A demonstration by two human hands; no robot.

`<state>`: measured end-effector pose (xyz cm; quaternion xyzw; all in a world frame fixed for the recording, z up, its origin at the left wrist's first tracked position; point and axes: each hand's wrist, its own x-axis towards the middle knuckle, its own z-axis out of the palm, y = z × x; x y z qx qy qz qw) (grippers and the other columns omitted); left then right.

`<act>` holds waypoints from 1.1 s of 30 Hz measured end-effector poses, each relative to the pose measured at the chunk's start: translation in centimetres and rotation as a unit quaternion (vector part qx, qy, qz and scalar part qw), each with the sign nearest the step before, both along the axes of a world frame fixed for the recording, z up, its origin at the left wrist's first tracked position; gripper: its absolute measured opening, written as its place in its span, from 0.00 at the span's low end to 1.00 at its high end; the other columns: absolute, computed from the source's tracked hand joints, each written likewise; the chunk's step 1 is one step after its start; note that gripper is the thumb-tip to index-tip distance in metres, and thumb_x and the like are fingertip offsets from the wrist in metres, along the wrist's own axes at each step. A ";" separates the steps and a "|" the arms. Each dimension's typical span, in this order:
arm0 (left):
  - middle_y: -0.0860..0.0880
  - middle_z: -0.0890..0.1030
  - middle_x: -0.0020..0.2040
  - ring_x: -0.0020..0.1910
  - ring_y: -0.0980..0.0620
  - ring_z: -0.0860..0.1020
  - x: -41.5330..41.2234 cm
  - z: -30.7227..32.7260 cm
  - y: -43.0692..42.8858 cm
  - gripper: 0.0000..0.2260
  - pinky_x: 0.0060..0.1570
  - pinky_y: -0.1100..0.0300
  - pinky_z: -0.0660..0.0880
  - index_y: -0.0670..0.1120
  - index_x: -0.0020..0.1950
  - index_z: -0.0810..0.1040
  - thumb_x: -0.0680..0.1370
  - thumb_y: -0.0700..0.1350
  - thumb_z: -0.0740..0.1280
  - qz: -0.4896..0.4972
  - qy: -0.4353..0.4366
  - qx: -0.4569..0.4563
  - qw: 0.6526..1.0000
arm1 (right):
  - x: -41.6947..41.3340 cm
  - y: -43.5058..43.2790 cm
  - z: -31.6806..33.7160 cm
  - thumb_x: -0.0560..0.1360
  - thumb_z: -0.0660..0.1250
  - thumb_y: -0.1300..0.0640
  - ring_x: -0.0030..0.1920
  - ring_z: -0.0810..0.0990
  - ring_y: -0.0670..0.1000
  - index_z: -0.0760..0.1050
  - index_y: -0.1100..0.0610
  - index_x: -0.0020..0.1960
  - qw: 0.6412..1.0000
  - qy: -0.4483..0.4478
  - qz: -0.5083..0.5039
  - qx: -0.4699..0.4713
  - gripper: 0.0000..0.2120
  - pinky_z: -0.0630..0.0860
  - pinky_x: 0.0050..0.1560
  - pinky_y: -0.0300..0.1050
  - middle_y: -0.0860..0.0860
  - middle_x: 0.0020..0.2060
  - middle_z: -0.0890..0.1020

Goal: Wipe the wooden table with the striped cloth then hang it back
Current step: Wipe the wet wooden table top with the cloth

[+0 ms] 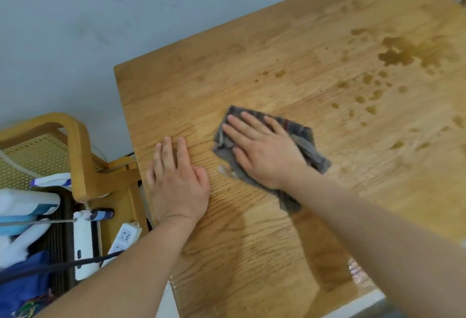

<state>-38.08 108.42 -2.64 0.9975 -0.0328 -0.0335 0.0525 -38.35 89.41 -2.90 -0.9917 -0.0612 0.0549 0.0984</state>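
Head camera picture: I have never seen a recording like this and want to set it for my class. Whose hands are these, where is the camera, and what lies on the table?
There is no machine: one camera worn on a person's head looks down at their own bare hands. The left hand rests flat on the wooden table. The right hand presses the striped cloth flat against it; nothing is gripped. Brown stains lie farther along. Beside the table are a wooden chair and a power strip.
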 end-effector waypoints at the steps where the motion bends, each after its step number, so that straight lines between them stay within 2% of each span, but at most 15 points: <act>1: 0.46 0.55 0.78 0.77 0.48 0.51 0.1 -0.1 0.1 0.29 0.73 0.47 0.53 0.49 0.77 0.54 0.76 0.52 0.46 -0.001 0.001 0.001 1.000 | 0.4 -2.2 -0.1 0.83 0.45 0.44 0.79 0.47 0.46 0.49 0.46 0.80 0.999 -0.008 -0.050 -0.004 0.26 0.46 0.76 0.54 0.43 0.79 0.50; 3: 0.46 0.54 0.78 0.77 0.48 0.51 0.2 -0.1 0.4 0.29 0.73 0.47 0.53 0.49 0.78 0.54 0.76 0.52 0.46 0.001 0.002 0.003 1.000 | 1.0 -5.6 -0.2 0.83 0.44 0.45 0.79 0.46 0.48 0.48 0.48 0.80 0.979 -0.004 -0.204 -0.008 0.26 0.46 0.76 0.55 0.45 0.80 0.50; 5: 0.45 0.55 0.78 0.77 0.47 0.51 0.2 -0.2 0.4 0.28 0.73 0.47 0.53 0.48 0.78 0.54 0.77 0.51 0.48 -0.005 0.002 0.000 1.000 | 1.7 -4.6 -0.2 0.83 0.43 0.45 0.79 0.43 0.49 0.45 0.48 0.80 0.965 0.013 -0.262 -0.002 0.27 0.44 0.76 0.58 0.45 0.80 0.46; 9: 0.44 0.58 0.77 0.76 0.46 0.53 0.3 -0.2 0.4 0.27 0.72 0.45 0.54 0.47 0.77 0.57 0.77 0.50 0.50 -0.003 -0.006 -0.020 1.000 | 1.6 3.7 0.3 0.83 0.42 0.43 0.79 0.41 0.48 0.44 0.45 0.80 0.998 0.018 -0.060 0.009 0.26 0.43 0.76 0.60 0.43 0.80 0.45; 11: 0.44 0.58 0.77 0.76 0.46 0.54 0.1 -0.3 0.4 0.28 0.72 0.45 0.55 0.47 0.76 0.58 0.76 0.50 0.50 -0.006 -0.011 -0.026 1.000 | 1.2 3.6 0.4 0.83 0.43 0.43 0.79 0.44 0.48 0.47 0.44 0.80 1.000 0.016 0.005 0.004 0.26 0.44 0.76 0.58 0.43 0.79 0.48; 12: 0.44 0.59 0.77 0.76 0.46 0.54 0.1 -0.3 0.5 0.28 0.72 0.45 0.55 0.47 0.76 0.59 0.76 0.50 0.50 -0.008 -0.013 -0.031 0.999 | 1.3 2.2 0.3 0.83 0.44 0.43 0.79 0.47 0.48 0.50 0.44 0.80 1.000 0.006 0.007 -0.001 0.26 0.47 0.76 0.58 0.43 0.79 0.51; 14: 0.43 0.59 0.77 0.76 0.46 0.54 0.1 -0.6 0.7 0.28 0.72 0.45 0.54 0.47 0.76 0.59 0.76 0.50 0.50 -0.008 -0.018 -0.036 0.999 | 2.0 -1.7 -0.1 0.82 0.45 0.43 0.79 0.49 0.48 0.52 0.44 0.79 0.997 -0.019 -0.071 -0.014 0.26 0.50 0.76 0.57 0.44 0.79 0.53; 16: 0.43 0.59 0.76 0.76 0.45 0.55 0.3 -0.8 0.7 0.28 0.71 0.45 0.54 0.46 0.76 0.59 0.76 0.51 0.50 -0.008 -0.023 -0.032 0.999 | 2.9 -4.9 -0.2 0.83 0.43 0.44 0.79 0.45 0.48 0.48 0.46 0.80 0.981 0.007 -0.195 -0.013 0.26 0.46 0.77 0.57 0.44 0.80 0.49; 18: 0.41 0.61 0.76 0.75 0.44 0.56 0.4 -0.9 0.7 0.27 0.71 0.45 0.55 0.45 0.76 0.60 0.76 0.50 0.51 -0.014 -0.026 -0.022 0.999 | 3.3 -3.5 0.0 0.83 0.43 0.45 0.79 0.43 0.49 0.46 0.48 0.80 0.971 0.019 -0.240 -0.010 0.27 0.44 0.77 0.58 0.45 0.80 0.47; 22: 0.41 0.61 0.75 0.75 0.43 0.58 0.3 -1.1 0.9 0.28 0.71 0.45 0.56 0.44 0.75 0.62 0.76 0.50 0.50 -0.020 -0.029 -0.023 0.999 | 1.9 5.7 -0.1 0.82 0.47 0.46 0.79 0.48 0.49 0.51 0.48 0.80 0.998 -0.005 -0.066 0.005 0.26 0.47 0.76 0.59 0.45 0.79 0.52; 24: 0.42 0.61 0.76 0.76 0.44 0.57 0.1 -1.1 1.1 0.28 0.72 0.46 0.54 0.45 0.76 0.62 0.76 0.51 0.50 -0.025 -0.025 -0.043 0.998 | 1.0 5.5 0.2 0.82 0.47 0.46 0.79 0.50 0.48 0.54 0.47 0.79 1.000 0.005 -0.008 0.006 0.26 0.48 0.76 0.57 0.44 0.79 0.54; 26: 0.43 0.59 0.76 0.76 0.46 0.55 0.1 -0.9 1.5 0.28 0.73 0.48 0.51 0.46 0.76 0.60 0.76 0.50 0.50 -0.032 -0.017 -0.067 0.997 | 0.7 1.7 0.1 0.82 0.47 0.46 0.79 0.50 0.47 0.54 0.47 0.79 0.995 -0.005 -0.097 -0.002 0.25 0.51 0.76 0.57 0.44 0.79 0.55; 29: 0.45 0.62 0.76 0.76 0.48 0.57 1.0 -0.6 2.7 0.26 0.73 0.47 0.54 0.47 0.75 0.64 0.77 0.49 0.53 -0.062 -0.017 -0.106 0.992 | 0.8 -2.1 0.3 0.83 0.43 0.45 0.79 0.42 0.48 0.45 0.48 0.80 0.944 0.038 -0.329 -0.006 0.27 0.44 0.77 0.58 0.46 0.80 0.46; 31: 0.45 0.66 0.74 0.74 0.46 0.61 2.8 -0.7 3.8 0.21 0.72 0.46 0.56 0.46 0.70 0.69 0.77 0.46 0.57 -0.090 -0.027 -0.132 0.987 | 1.6 1.9 0.3 0.83 0.43 0.45 0.79 0.41 0.49 0.44 0.50 0.81 0.950 0.025 -0.311 -0.004 0.27 0.43 0.77 0.59 0.46 0.80 0.45; 33: 0.43 0.68 0.71 0.71 0.43 0.65 5.7 -0.8 4.6 0.18 0.70 0.42 0.59 0.45 0.67 0.71 0.77 0.44 0.60 -0.035 -0.052 -0.142 0.988 | 1.7 8.6 -0.1 0.83 0.46 0.46 0.79 0.47 0.51 0.50 0.51 0.80 0.982 -0.010 -0.185 0.021 0.27 0.48 0.76 0.61 0.47 0.80 0.51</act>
